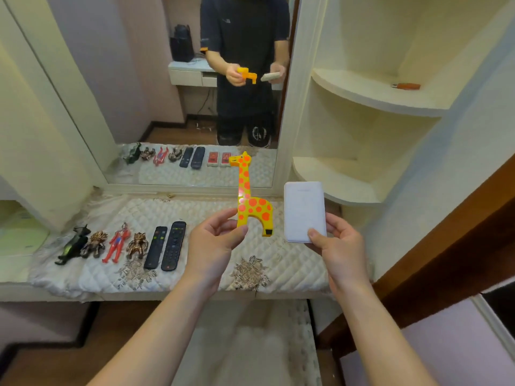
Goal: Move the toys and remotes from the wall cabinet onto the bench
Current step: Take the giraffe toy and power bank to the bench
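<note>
My left hand (213, 240) pinches the front leg of a flat yellow giraffe toy (250, 200) with orange spots, held upright above the bench. My right hand (341, 246) grips the lower edge of a white rectangular device (303, 210), also above the bench. On the quilted bench cover (250, 257) to the left lie two black remotes (167, 246) side by side and several figures: a dark green one (73, 243), two bronze ones (94, 243), and a red and silver one (117, 242).
Curved cream corner shelves (362, 90) stand at the right; an orange-handled item (407, 86) lies on the upper shelf. A large mirror (167, 93) behind the bench reflects a person and the laid-out items. A brown door frame (446, 246) runs along the right.
</note>
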